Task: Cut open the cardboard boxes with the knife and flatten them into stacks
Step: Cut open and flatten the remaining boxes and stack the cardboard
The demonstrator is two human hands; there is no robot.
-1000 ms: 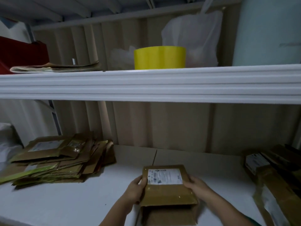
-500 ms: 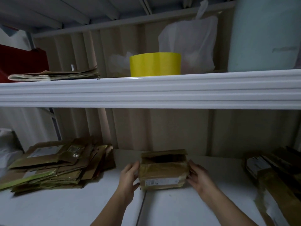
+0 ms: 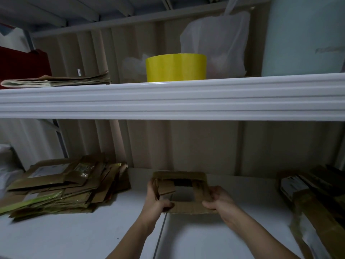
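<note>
While both hands hold it, the small cardboard box (image 3: 180,191) stands in the middle of the lower white shelf (image 3: 78,234) with its open end turned toward the camera. Its flaps are open, and the inside looks dark; what it contains I cannot tell. The left hand (image 3: 155,200) grips the left side, with the fingers curled around the edge. The right hand (image 3: 219,200) pinches the lower right corner of the box between thumb and fingers. To the left, well apart from the box, lies a stack of flattened cardboard (image 3: 63,186). At the right edge there are more cardboard boxes (image 3: 315,200), not yet flattened. On the upper shelf (image 3: 171,99) stand a yellow roll (image 3: 176,67), a white plastic bag (image 3: 214,42) behind it, and a pile of papers (image 3: 56,81) at the left. A corrugated beige wall (image 3: 183,144) closes the back.
</note>
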